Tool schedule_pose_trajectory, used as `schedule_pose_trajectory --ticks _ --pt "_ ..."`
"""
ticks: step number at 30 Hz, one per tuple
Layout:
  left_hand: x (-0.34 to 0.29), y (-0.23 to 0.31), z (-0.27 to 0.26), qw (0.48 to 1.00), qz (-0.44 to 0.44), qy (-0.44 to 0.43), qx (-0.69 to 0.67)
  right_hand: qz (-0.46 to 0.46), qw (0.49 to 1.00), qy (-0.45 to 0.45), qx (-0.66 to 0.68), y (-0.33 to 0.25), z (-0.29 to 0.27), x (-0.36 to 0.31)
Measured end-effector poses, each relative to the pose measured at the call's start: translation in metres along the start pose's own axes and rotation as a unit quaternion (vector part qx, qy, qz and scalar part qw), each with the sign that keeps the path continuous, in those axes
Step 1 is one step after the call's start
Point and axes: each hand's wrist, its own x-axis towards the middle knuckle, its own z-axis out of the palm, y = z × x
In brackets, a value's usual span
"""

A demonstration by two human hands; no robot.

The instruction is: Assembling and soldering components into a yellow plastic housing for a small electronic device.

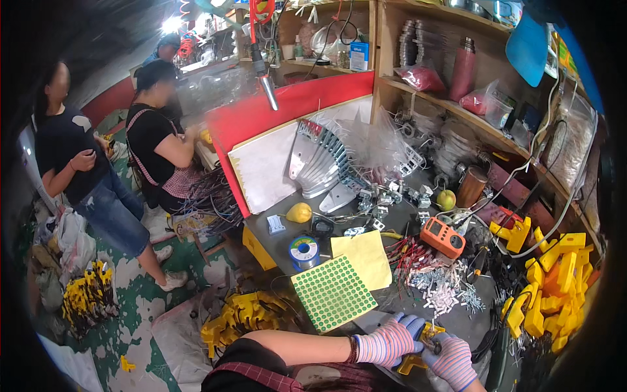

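Both my hands wear striped knit gloves and meet at the table's near edge. My left hand [390, 341] closes its fingers on a yellow plastic housing [429, 330], which has small metal parts in it. My right hand [452, 360] is closed at the housing's near side; what its fingertips pinch is too small to make out. Below and between the hands shows another yellow plastic piece [411, 364]. Just beyond lies a sheet of round green stickers [334, 294], partly over a plain yellow sheet [371, 261].
Small white and metal parts [444, 287] lie heaped beyond my hands, near an orange meter [443, 236]. Yellow housings [552, 287] pile up at right. A solder spool [304, 252] and fanned metal plates [318, 160] stand farther off. A hanging screwdriver [268, 91] dangles above; co-workers [153, 130] are at left.
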Motion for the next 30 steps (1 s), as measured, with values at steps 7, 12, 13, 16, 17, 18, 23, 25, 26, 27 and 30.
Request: schedule_pose_trajectory --ticks 7,12,13,16,17,18,23,25,26,27,30 --pt "0.002 -0.001 -0.009 1.000 -0.009 -0.013 0.008 -0.002 0.996 0.045 0.079 0.006 0.002 0.000" --pt "0.003 0.000 -0.009 0.999 -0.013 -0.027 0.014 0.035 0.985 0.054 0.162 0.010 -0.003 -0.003" --pt "0.004 0.001 -0.005 0.999 -0.016 -0.030 0.016 0.045 0.981 0.047 0.183 0.009 -0.005 -0.005" --pt "0.003 0.008 -0.009 0.999 -0.021 -0.034 0.017 0.094 0.966 0.008 0.242 0.003 -0.014 -0.008" --pt "0.001 0.011 -0.011 0.999 -0.022 -0.034 0.014 0.132 0.951 -0.024 0.278 0.003 -0.015 -0.011" --pt "-0.001 0.011 -0.010 0.999 -0.013 -0.037 0.012 0.141 0.950 -0.020 0.278 0.006 -0.013 -0.013" --pt "-0.003 0.007 -0.020 0.999 0.020 0.003 0.042 0.079 0.939 -0.043 0.333 0.017 -0.010 -0.007" --pt "-0.002 -0.004 -0.003 0.994 0.013 0.083 0.065 0.078 0.923 -0.088 0.366 0.005 -0.024 0.010" --pt "-0.001 -0.007 -0.009 0.995 0.017 0.067 0.078 0.054 0.945 -0.070 0.315 0.013 -0.016 0.011" --pt "-0.004 -0.004 -0.018 0.999 -0.020 0.008 0.026 0.041 0.945 -0.080 0.315 0.017 -0.016 0.015" --pt "0.004 -0.014 -0.011 0.996 0.025 0.049 0.074 0.035 0.948 -0.063 0.310 0.023 -0.023 0.016"
